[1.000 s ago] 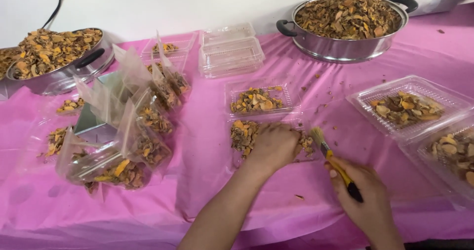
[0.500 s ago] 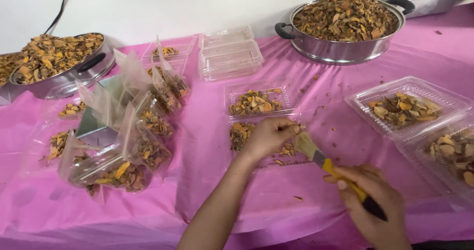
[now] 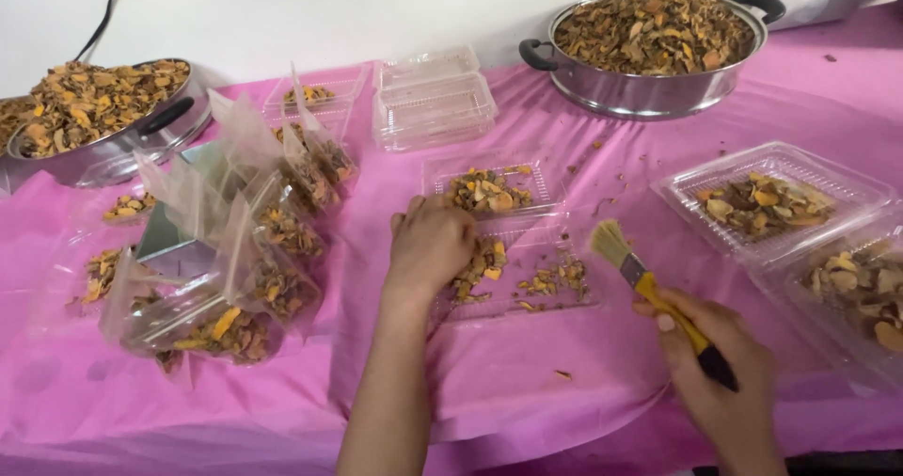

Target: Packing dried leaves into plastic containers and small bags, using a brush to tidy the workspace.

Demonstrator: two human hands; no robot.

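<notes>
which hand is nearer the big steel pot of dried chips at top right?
Right. The right hand holds a yellow-handled brush below the steel pot; the left hand rests on the open clear tray, further left.

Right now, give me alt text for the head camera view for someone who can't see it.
A left hand rests in an open clear tray of dried pieces while the right hand holds a brush beside it, on a pink tablecloth. Filled bags, more trays and two heaped metal pans surround them.
</notes>
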